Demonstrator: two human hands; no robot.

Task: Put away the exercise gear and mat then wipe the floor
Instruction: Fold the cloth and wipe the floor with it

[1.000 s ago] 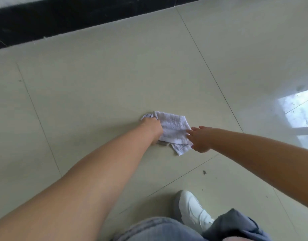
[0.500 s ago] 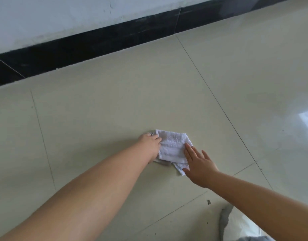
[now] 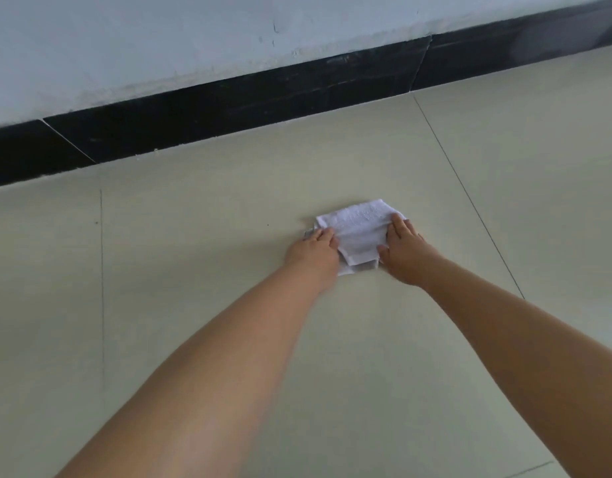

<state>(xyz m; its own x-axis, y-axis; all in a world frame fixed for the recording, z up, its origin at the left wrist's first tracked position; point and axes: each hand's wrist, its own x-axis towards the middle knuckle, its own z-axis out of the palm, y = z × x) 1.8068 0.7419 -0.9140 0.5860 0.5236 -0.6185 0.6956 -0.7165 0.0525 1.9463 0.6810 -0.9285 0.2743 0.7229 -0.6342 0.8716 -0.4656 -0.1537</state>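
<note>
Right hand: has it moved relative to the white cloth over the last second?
Yes. The right hand has shifted from the cloth's side edge onto its top, palm flat.

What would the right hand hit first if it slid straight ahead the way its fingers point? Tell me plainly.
The right hand already rests on the white cloth. Past it, bare floor looks free until the black baseboard at the foot of the wall, though depth is hard to judge.

Right hand (image 3: 403, 255) shifted from cloth's near right corner onto its right edge, palm flat. Left hand (image 3: 315, 251) now flat on left edge. White cloth (image 3: 359, 232) pushed farther along floor (image 3: 194, 236) toward black baseboard (image 3: 228, 108). Shoe, grey garment gone from view.
</note>
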